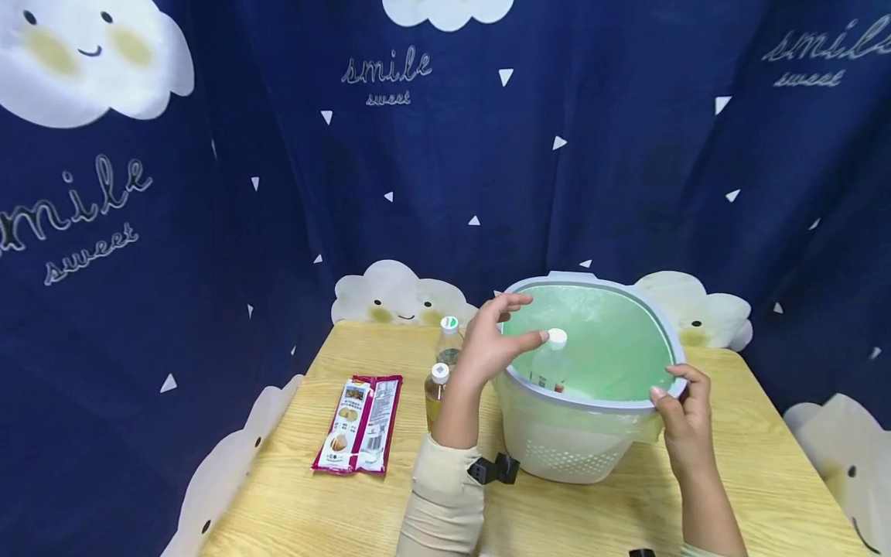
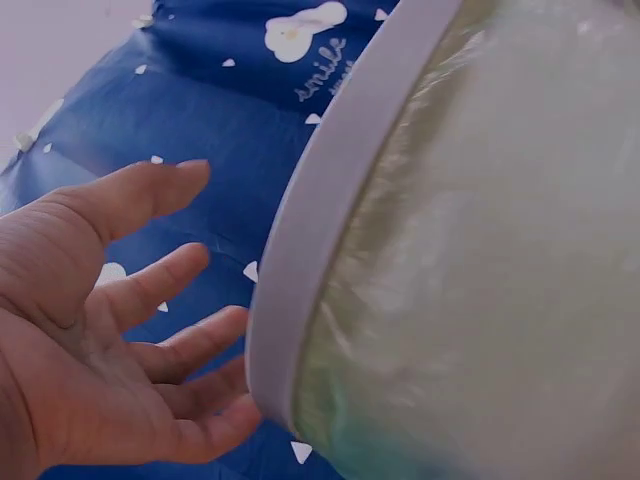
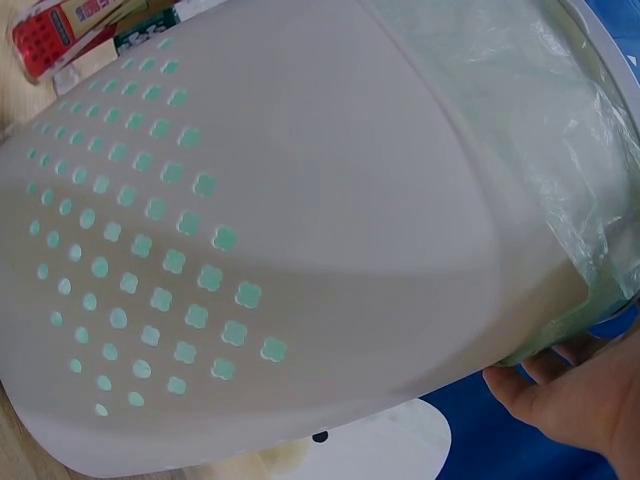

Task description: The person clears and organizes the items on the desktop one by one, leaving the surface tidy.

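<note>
A white trash bin [image 1: 567,445] with a pierced lower wall stands on the table, lined with a pale green plastic bag [image 1: 612,340] under its grey rim [image 1: 670,329]. Inside it is a clear bottle [image 1: 550,365] with a white cap. My left hand [image 1: 487,336] is over the bin's left rim, fingers spread and thumb overlapping the cap in the head view; the left wrist view shows nothing in its palm. My right hand [image 1: 685,425] grips the right rim between thumb and fingers; some fingers [image 3: 515,390] show below the bag's edge in the right wrist view.
Left of the bin stand a bottle with a green-and-white cap [image 1: 449,340] and a bottle of amber liquid [image 1: 435,394]. A purple-and-white snack packet [image 1: 358,425] lies farther left on the wooden table [image 1: 278,503]. A red can [image 3: 60,35] shows beside the bin.
</note>
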